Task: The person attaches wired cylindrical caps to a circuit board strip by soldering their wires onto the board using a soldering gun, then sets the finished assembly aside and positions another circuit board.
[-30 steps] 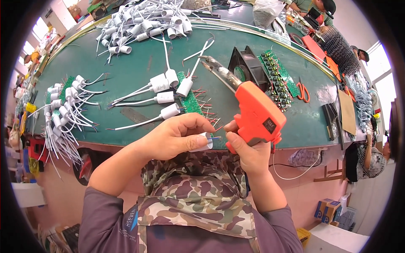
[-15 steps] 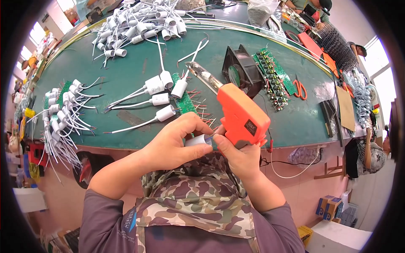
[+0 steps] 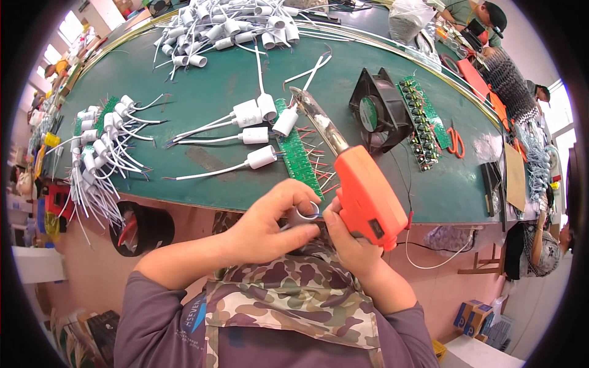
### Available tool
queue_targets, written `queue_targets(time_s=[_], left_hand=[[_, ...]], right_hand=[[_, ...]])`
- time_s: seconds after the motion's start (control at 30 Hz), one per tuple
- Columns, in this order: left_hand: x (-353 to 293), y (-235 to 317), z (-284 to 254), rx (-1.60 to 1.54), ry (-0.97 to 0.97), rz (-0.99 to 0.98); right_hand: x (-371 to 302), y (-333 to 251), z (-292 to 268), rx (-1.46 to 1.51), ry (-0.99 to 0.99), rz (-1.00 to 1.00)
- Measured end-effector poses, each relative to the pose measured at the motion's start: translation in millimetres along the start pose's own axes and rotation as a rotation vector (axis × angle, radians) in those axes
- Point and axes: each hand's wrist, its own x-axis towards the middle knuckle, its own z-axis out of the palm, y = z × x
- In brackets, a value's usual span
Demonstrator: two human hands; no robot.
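My left hand [image 3: 273,218] is closed round a short white plastic tube [image 3: 300,216], its open end tipped toward me and to the right, with a thin dark wire at the mouth. In my right hand [image 3: 354,248] is an orange soldering gun [image 3: 370,191], its long metal tip pointing up and left over the table. The right thumb and fingertips are just right of the tube's mouth, slightly apart from it. Beyond my hands lies a green circuit board strip [image 3: 299,164] with thin wires along its right edge. Several white cabled tubes [image 3: 262,157] lie along its left side.
A black fan [image 3: 380,110] stands right of the strip, then a populated circuit board [image 3: 420,126] and orange-handled scissors [image 3: 455,142]. White cabled tubes are heaped at the back [image 3: 224,30] and left [image 3: 101,144]. A black bin [image 3: 147,230] is below the left edge. Other people work at far right.
My right fingers have drawn away from the tube's mouth, and the soldering gun has moved slightly right and down. The tube's open end now faces more toward me. The whole view has shifted.
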Motion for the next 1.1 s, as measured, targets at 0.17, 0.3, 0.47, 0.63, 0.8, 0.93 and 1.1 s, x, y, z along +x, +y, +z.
queue_targets(time_s=[0.17,0.3,0.47,0.63,0.8,0.93,1.1], left_hand=[[-12.3,-7.1,-0.3,0.196,0.040,0.095],[-12.2,-2.7,-0.2,0.316,0.082,0.267],[-7.2,15.7,-2.2,0.432,0.087,0.339],[9.7,64.9,-30.2,0.872,0.122,0.541],[10.0,46.9,-45.5,0.988,-0.004,0.326],[12.4,10.9,-52.8,1.113,-0.031,0.317],[18.0,-2.5,-58.7,1.260,0.098,0.446]], right_hand=[[8.8,-19.5,1.1,0.092,0.027,0.030],[8.6,-23.6,-3.4,-0.072,-0.058,0.045],[6.7,-17.3,9.8,0.125,0.074,0.010],[7.0,-21.9,-10.6,-0.018,-0.051,0.062],[5.5,-20.3,-12.8,0.145,0.174,0.095],[-1.9,-11.9,-15.7,0.163,0.182,0.106],[-5.6,-1.7,-18.4,0.168,0.108,0.052]])
